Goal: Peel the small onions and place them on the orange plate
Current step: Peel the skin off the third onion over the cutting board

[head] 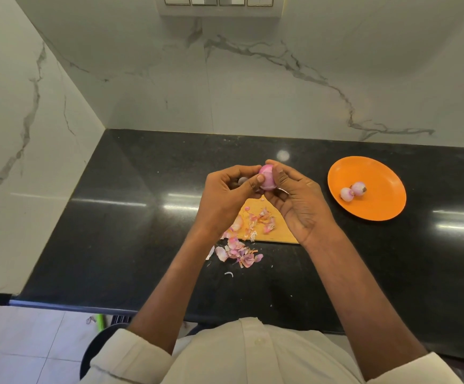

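- Fingers (260, 179) of both hands are pinching a pink small onion (267, 180), held up over the table (114, 231).
- Left hand (226, 194) is curling round it from 9 o'clock, right hand (294, 198) from 3 o'clock.
- Right under the hands, a wooden board (276, 231) is sitting with peel scraps (239, 252) spilling off its 7 o'clock corner.
- Over at 3 o'clock, well apart, the orange plate (377, 176) is carrying two peeled onions (353, 190), touching each other.
- Another onion is peeking out behind the left hand, mostly hidden.
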Demonstrator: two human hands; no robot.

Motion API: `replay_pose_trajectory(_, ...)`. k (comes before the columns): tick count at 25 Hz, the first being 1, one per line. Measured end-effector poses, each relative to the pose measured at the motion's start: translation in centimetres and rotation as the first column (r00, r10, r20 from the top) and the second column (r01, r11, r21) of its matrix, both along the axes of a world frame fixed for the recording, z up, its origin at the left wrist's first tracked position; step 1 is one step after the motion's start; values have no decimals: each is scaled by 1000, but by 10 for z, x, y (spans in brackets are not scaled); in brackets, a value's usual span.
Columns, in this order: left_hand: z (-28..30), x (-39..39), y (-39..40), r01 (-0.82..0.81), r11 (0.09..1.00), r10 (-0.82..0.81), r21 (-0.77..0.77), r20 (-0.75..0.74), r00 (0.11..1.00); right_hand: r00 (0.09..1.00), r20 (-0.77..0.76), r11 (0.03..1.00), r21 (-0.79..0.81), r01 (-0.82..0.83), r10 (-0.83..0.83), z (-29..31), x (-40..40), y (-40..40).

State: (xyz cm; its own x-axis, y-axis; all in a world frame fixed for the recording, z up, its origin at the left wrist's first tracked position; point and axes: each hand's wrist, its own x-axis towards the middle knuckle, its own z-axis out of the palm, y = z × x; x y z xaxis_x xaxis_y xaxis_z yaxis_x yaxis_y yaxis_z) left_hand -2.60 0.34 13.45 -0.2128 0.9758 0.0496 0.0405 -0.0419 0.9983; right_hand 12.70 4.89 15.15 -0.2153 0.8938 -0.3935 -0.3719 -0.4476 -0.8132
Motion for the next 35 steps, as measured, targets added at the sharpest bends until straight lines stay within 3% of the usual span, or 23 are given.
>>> replay_pose_trajectory(8,7,-8,4,6,997,15,73,-290,957,992,97,990,110,-87,76,1,3,2)
replay_pose_trajectory(16,6,3,5,-63,997,72,36,-317,946,967,236,966,216,-144,91,2,7,5)
replay_pose_trajectory(22,4,15,8,-166,985,174,54,-370,912,972,213,964,219,-150,102,0,9,5)
replay_pose_trajectory(27,5,18,12,-204,978,205,35,-308,929,976,204,965,232,-126,78,-1,10,5)
replay_pose_trajectory(35,5,7,8,-13,1000,13,3,-65,998,991,100,978,179,-106,89,-1,17,11)
